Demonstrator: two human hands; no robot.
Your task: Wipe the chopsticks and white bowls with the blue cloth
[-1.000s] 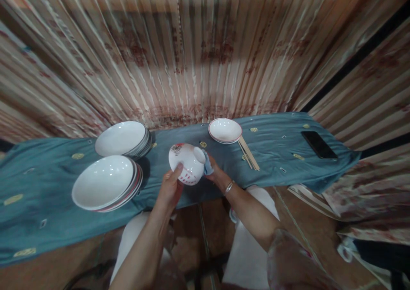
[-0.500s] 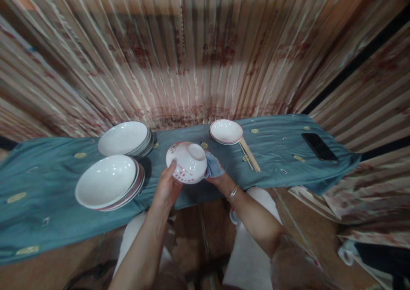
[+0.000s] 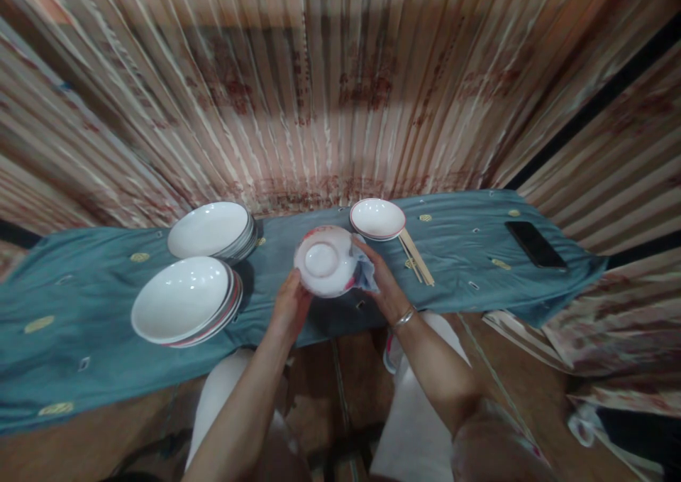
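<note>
Between my two hands is a white bowl (image 3: 322, 260) with red markings, its round foot turned up toward me, held above the table's front part. My left hand (image 3: 292, 303) is closed on the bowl's left side. On the opposite side, my right hand (image 3: 384, 277) presses a blue-grey cloth (image 3: 364, 269) against the bowl. A bracelet circles my right wrist. The inside of the bowl and some fingertips are hidden from view.
A teal cloth (image 3: 457, 276) covers the table. Two stacks of plates, the back one (image 3: 207, 230) and the front one (image 3: 181, 299), stand at left. Small bowls (image 3: 377, 218), chopsticks (image 3: 418, 256) and a phone (image 3: 535, 244) lie to the right. A curtain (image 3: 340, 99) hangs behind.
The bowl has moved a little right and turned, so its foot now faces me more directly. Both hands shifted right with it, the cloth still against its right side.
</note>
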